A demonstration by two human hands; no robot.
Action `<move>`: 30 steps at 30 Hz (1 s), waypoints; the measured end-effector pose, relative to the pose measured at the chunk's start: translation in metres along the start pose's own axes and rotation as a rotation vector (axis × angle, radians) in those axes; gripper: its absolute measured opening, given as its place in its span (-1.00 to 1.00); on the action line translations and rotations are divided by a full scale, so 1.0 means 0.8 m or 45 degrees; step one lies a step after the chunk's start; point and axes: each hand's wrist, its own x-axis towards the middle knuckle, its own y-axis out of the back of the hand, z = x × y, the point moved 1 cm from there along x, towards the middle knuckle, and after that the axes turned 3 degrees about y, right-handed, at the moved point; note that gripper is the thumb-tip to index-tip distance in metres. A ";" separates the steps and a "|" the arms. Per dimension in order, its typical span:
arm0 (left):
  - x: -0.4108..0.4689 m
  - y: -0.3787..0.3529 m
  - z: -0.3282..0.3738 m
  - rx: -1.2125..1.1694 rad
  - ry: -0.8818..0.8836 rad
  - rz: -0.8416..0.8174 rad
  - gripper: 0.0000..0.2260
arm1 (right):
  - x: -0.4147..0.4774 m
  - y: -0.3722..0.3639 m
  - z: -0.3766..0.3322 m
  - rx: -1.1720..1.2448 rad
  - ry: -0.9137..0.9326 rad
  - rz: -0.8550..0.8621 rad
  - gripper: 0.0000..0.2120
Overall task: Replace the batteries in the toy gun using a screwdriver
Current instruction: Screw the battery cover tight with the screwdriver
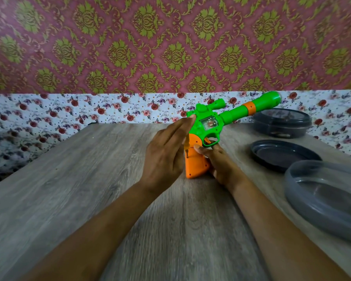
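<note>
A green toy gun [210,123] with an orange grip [197,166] stands upright on its grip on the wooden table [89,189], barrel pointing up and to the right. My right hand [218,162] holds the grip from the right side, thumb just below the trigger guard. My left hand [165,152] is at the grip's left side with fingers stretched upward, holding a small screwdriver [185,148] with a yellowish handle. The screwdriver's tip touches the rear face of the grip. Most of its handle is hidden behind my fingers.
A dark round lidded container [282,123] sits at the back right. In front of it lies a dark round lid [282,156], and a translucent grey bowl [328,201] is near the right edge. A floral-papered wall rises behind the table.
</note>
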 end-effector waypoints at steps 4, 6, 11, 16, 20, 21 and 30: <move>0.001 0.000 0.001 -0.021 -0.043 0.035 -0.67 | 0.002 0.001 0.003 -0.005 -0.001 -0.002 -0.54; 0.002 0.001 0.000 -0.008 -0.067 0.069 -0.70 | 0.002 0.001 0.003 -0.010 0.008 -0.012 -0.55; 0.002 0.005 -0.001 0.007 -0.029 0.121 -0.79 | 0.005 0.002 0.005 -0.011 0.003 -0.035 -0.55; 0.005 0.006 -0.001 -0.042 0.006 0.101 -0.70 | 0.004 0.000 0.002 -0.036 0.004 -0.018 -0.55; 0.003 0.006 -0.005 -0.044 0.051 0.096 -0.66 | 0.003 0.000 0.002 -0.052 0.008 -0.008 -0.54; 0.003 0.006 -0.005 -0.044 0.056 0.094 -0.67 | 0.003 0.000 0.002 -0.056 0.008 -0.010 -0.54; 0.004 0.008 -0.002 -0.060 0.038 0.106 -0.74 | 0.004 0.001 0.003 -0.079 -0.004 0.003 -0.54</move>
